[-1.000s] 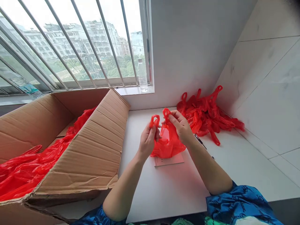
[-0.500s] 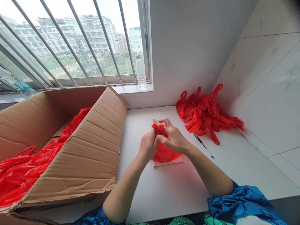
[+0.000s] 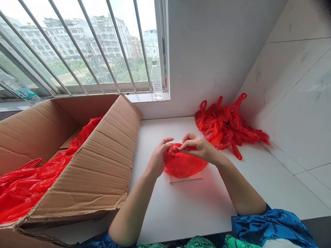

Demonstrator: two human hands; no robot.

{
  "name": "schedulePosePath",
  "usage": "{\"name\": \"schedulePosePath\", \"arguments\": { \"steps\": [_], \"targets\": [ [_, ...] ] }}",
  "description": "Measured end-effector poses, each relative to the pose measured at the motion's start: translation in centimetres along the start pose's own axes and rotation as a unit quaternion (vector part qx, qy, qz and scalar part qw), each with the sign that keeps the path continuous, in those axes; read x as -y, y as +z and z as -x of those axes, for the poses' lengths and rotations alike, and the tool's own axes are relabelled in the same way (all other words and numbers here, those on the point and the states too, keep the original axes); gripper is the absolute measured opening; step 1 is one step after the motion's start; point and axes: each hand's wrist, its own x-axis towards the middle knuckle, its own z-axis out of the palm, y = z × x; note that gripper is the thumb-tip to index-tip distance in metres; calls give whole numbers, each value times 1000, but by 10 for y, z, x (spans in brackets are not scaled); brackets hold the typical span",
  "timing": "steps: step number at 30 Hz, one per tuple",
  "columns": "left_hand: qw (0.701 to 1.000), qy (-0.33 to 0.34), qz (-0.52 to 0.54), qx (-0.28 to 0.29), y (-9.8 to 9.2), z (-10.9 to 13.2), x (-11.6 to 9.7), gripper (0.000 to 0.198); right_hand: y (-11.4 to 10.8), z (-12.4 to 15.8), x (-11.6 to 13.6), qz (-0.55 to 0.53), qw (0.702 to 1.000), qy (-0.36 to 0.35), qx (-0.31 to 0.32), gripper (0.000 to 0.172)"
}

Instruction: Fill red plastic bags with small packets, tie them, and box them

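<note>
A thin red plastic bag (image 3: pixel 186 167) hangs between my two hands above the white tabletop. My left hand (image 3: pixel 158 159) grips the bag's left edge, thumb and fingers closed on the plastic. On the other side, my right hand (image 3: pixel 198 147) pinches the gathered top of the bag between thumb and fingertips. Below it a flat pinkish pad or card (image 3: pixel 186 179) lies on the table, its upper part covered by the bag. A heap of crumpled red plastic bags (image 3: pixel 224 124) rests beyond my right hand.
A large open cardboard box (image 3: pixel 88 168) stands at the left, with more red bags (image 3: pixel 51 179) inside. On the sill of the barred window is a clear bottle (image 3: pixel 156 81); another bottle (image 3: pixel 28 95) leans further left. Walls bound the table at the back and right.
My hands have moved apart, the right one shifting right and slightly down. The bag's bunched top has spread out between them. My right forearm now covers the pen beside the heap.
</note>
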Motion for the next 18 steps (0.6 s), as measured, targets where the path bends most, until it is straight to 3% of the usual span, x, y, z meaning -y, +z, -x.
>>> {"name": "schedulePosePath", "arguments": {
  "steps": [3,5,8,12,14,18],
  "targets": [
    [998,40,-48,-13,1,2,3,32,2,3,-1,159,986,-22,-45,23],
    [996,52,-72,-5,2,3,5,36,5,4,0,200,977,-32,-61,24],
    [991,49,-127,14,2,4,7,44,8,6,2,164,984,-25,-70,18],
    [976,61,-208,34,-1,2,12,35,7,13,4,87,994,-18,-66,14],
    [957,125,-262,-13,-8,0,14,28,0,22,4,55,997,-9,-61,20],
    [867,257,-395,-161,-38,-1,20,19,-28,61,-8,0,992,98,-79,29]
  ]
}}
